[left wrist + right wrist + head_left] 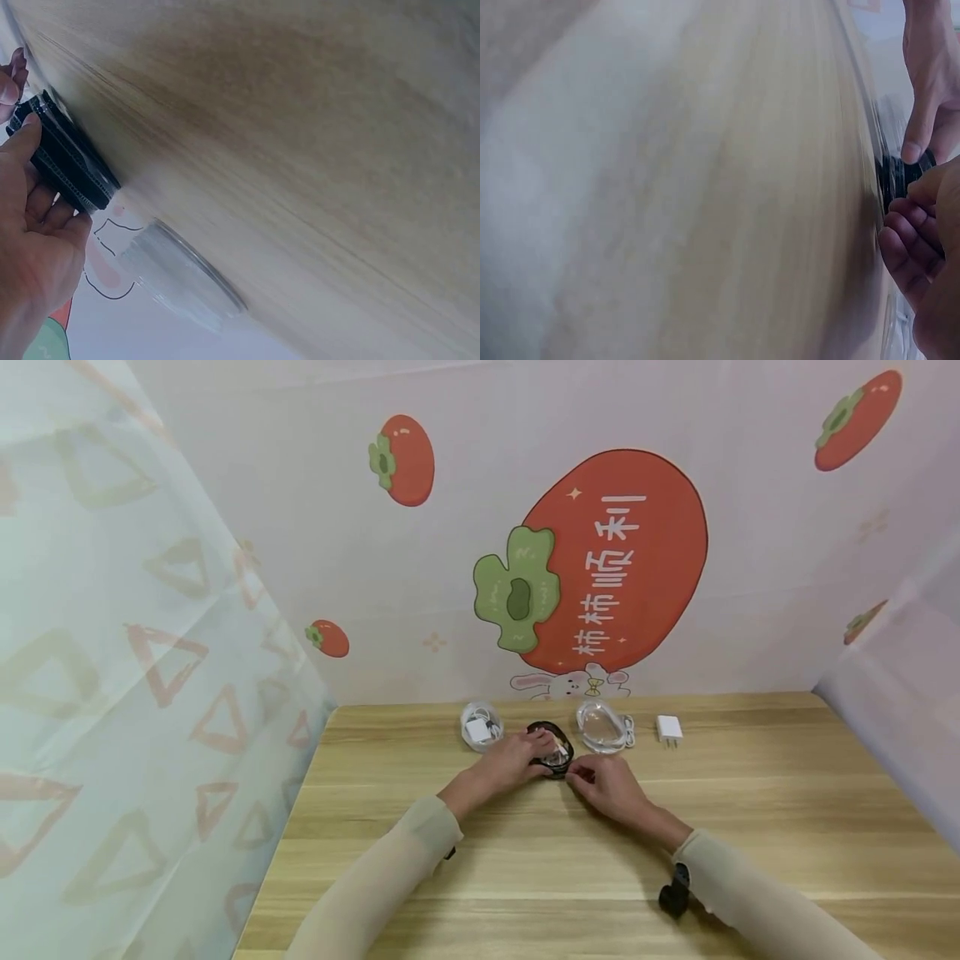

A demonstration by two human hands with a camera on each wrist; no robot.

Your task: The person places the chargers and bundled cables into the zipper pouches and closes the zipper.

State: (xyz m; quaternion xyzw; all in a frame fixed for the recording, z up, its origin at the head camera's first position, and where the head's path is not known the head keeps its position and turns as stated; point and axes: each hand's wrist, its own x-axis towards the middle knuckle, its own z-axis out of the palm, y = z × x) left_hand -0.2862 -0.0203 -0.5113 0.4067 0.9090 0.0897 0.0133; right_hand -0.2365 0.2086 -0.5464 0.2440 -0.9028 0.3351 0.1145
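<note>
A black ring-shaped coil (569, 749) lies on the wooden table, with small pale items in its middle that are too small to identify. My left hand (513, 760) grips it from the left; in the left wrist view the thumb lies on the near side of the black coil (71, 157) and the fingers reach round the far side. At the coil's right edge, the thumb and forefinger of my right hand (611, 787) pinch its rim. The right wrist view shows those fingertips against the black coil (895, 174), partly hiding it.
Left of the coil stands a clear round container (467, 733) holding a white charger (477, 730). To its right are a clear ring (588, 745), a small white cable bundle (629, 732) and a white plug adapter (668, 728). A printed cloth wall (420, 568) rises behind the table.
</note>
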